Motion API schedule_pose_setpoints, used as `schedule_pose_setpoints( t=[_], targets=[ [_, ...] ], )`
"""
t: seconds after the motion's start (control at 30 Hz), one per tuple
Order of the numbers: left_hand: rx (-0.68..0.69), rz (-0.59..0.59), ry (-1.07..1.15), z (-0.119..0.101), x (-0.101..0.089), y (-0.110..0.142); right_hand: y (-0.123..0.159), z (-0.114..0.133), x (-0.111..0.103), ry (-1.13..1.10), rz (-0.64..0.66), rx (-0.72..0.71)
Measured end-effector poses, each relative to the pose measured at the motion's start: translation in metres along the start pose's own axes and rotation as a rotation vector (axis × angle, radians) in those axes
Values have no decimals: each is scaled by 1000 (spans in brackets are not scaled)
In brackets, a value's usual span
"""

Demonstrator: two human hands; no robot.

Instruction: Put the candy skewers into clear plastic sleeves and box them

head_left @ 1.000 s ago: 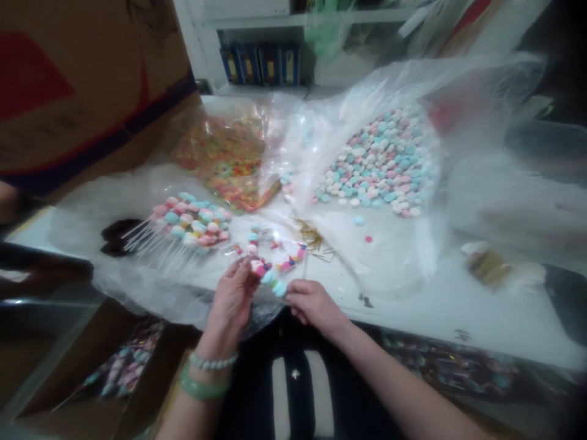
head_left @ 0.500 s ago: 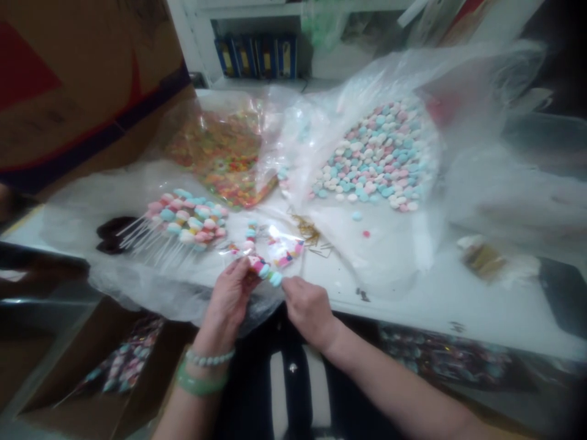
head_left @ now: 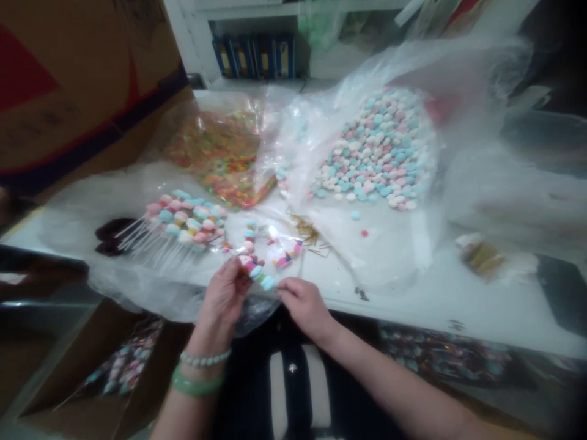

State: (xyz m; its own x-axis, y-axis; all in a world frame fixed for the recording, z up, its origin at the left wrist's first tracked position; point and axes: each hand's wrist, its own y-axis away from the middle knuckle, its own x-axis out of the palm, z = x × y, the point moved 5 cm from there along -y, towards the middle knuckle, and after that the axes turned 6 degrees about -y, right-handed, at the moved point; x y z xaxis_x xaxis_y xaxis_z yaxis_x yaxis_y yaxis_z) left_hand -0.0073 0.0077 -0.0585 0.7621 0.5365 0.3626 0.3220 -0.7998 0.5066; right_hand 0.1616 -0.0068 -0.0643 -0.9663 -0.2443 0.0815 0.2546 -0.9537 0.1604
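Note:
Between my hands is a candy skewer (head_left: 257,274), threaded with pink, blue and green marshmallow-like sweets. My left hand (head_left: 228,286) is closed around its upper left end. At the lower right end, beside the pale blue sweet, the thumb and fingers of my right hand (head_left: 302,304) are pinched together; whatever thin part they grip is hardly visible. Just beyond my fingers are small printed pink pieces (head_left: 284,252) with a shiny clear cover. Left of them lies a bunch of candy skewers (head_left: 190,219) with white sticks on a plastic sheet (head_left: 110,269).
Behind are a bag of orange and green gummies (head_left: 220,153) and a large clear bag of pastel sweets (head_left: 376,153). Gold twist ties (head_left: 305,230) lie mid-table. A big cardboard box (head_left: 92,79) stands left; an open carton (head_left: 132,366) with candy sits below the table edge.
Both hands and the candy skewer have shifted slightly left and down. My right fingertips now sit a little farther from the end sweet.

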Motion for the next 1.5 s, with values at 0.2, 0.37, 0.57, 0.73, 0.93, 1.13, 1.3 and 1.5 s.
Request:
schedule_pose_setpoints(
  t=[0.2,0.37,0.57,0.73,0.93,1.13,1.3,1.5],
  targets=[
    [11,4,0,0,3,2,-5,1,3,-39,38,-30],
    [-152,43,19,0,8,3,-6,-13,12,-592,222,405],
    [-60,93,-3,-15,8,1,-8,-9,0,-99,123,104],
    [88,123,-103,-10,6,1,4,8,7,825,-20,-583],
    [56,7,-62,1,10,2,17,9,19,1083,-78,-846],
    [-212,-52,18,0,10,4,-2,2,5,475,16,-336],
    [-190,-9,29,-3,8,3,-5,-9,7,-41,202,161],
    [-155,-29,36,-2,6,2,4,12,-3,419,-46,-237]
  ],
)
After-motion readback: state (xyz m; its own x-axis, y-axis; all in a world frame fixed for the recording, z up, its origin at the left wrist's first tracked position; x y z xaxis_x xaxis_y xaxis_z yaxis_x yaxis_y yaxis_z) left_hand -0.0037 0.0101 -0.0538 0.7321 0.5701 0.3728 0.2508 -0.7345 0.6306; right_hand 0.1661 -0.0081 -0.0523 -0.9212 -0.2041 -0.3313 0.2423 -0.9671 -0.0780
